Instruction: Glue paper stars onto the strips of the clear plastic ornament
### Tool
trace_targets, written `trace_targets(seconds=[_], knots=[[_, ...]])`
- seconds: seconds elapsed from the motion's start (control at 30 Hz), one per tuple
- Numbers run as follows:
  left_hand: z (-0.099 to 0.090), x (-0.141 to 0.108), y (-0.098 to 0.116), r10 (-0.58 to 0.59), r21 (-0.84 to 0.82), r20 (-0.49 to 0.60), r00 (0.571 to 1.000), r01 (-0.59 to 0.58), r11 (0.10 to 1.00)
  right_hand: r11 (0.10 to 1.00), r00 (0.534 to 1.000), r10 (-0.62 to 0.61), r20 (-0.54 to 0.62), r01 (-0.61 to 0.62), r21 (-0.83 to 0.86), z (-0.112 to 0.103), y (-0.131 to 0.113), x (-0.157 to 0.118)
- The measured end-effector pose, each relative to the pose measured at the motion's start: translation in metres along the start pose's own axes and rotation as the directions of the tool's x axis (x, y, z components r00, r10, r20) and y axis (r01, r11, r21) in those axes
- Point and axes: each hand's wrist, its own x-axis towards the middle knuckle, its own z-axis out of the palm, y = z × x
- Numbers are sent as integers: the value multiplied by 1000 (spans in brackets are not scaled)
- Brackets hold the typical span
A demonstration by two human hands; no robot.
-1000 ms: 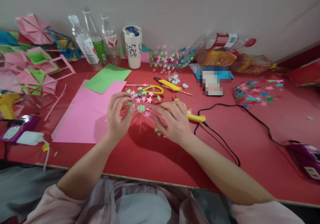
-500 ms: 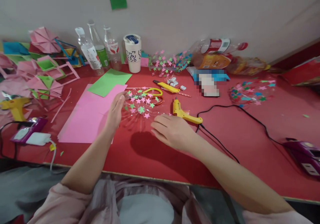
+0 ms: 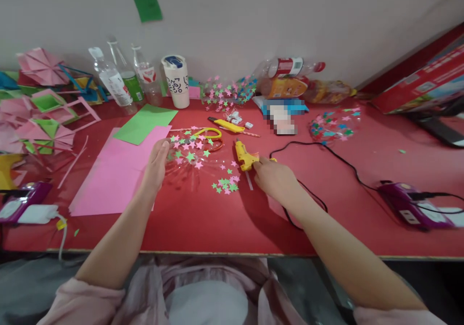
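Observation:
My left hand (image 3: 156, 164) is closed at the left side of a clear plastic piece with slit, splayed strips and pink and green paper stars (image 3: 190, 156). My right hand (image 3: 274, 177) is wrapped round the handle of a yellow hot glue gun (image 3: 245, 155), whose nozzle points away from me; a pale glue stick shows under it. Between the hands lies a small heap of loose pink and green stars (image 3: 226, 185). Yellow-handled scissors (image 3: 213, 133) show behind the plastic piece, partly covered by it. A yellow utility knife (image 3: 230, 125) lies beyond.
Pink paper (image 3: 108, 175) and green paper (image 3: 145, 124) lie left. Bottles (image 3: 114, 83) and a white tumbler (image 3: 176, 83) stand behind. A star-covered plastic piece (image 3: 333, 126) lies right, near the gun's black cable (image 3: 348, 163) and a purple power strip (image 3: 413, 206).
My right hand has moved right from beside the plastic piece and taken hold of the glue gun, uncovering the loose stars. My left hand stays at the plastic piece. The view has turned right.

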Motion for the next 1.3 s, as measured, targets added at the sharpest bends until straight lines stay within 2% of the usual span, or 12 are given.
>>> trace_targets(seconds=[0.23, 0.37, 0.43, 0.53, 0.6, 0.67, 0.77, 0.87, 1.07, 1.3], knots=[[-1, -1, 5, -42, -7, -35, 998, 42, 999, 1000, 996, 15, -84, -14, 11, 1, 15, 19], [-1, 0, 3, -42, 2, -39, 998, 42, 999, 997, 982, 25, -186, -11, 78, -9, 4, 19], [-1, 1, 2, -43, 4, -33, 999, 43, 999, 952, 952, 4, -306, 90, 292, -18, -10, 15], [-1, 2, 3, -50, 4, -31, 998, 50, 999, 790, 893, -21, -450, 291, 540, -29, -35, 8], [-1, 2, 6, -68, 13, -30, 997, 68, 998, 722, 867, -58, -496, 379, 579, -35, -50, 2], [-2, 0, 11, -85, 29, -29, 996, 86, 996, 704, 842, -141, -521, 455, 545, -37, -62, -3], [-3, -4, 19, -103, 37, -8, 995, 104, 994, 744, 816, -266, -513, 512, 429, -37, -73, -7], [-3, -6, 26, -129, 16, 17, 992, 128, 992, 794, 833, -302, -464, 489, 361, -33, -75, -5], [-3, -10, 36, -207, 9, 67, 976, 207, 978, 830, 887, -237, -396, 397, 392, -23, -68, 14], [-4, -19, 47, -231, 30, 65, 971, 229, 973, 774, 889, -170, -426, 388, 500, -23, -69, 16]])
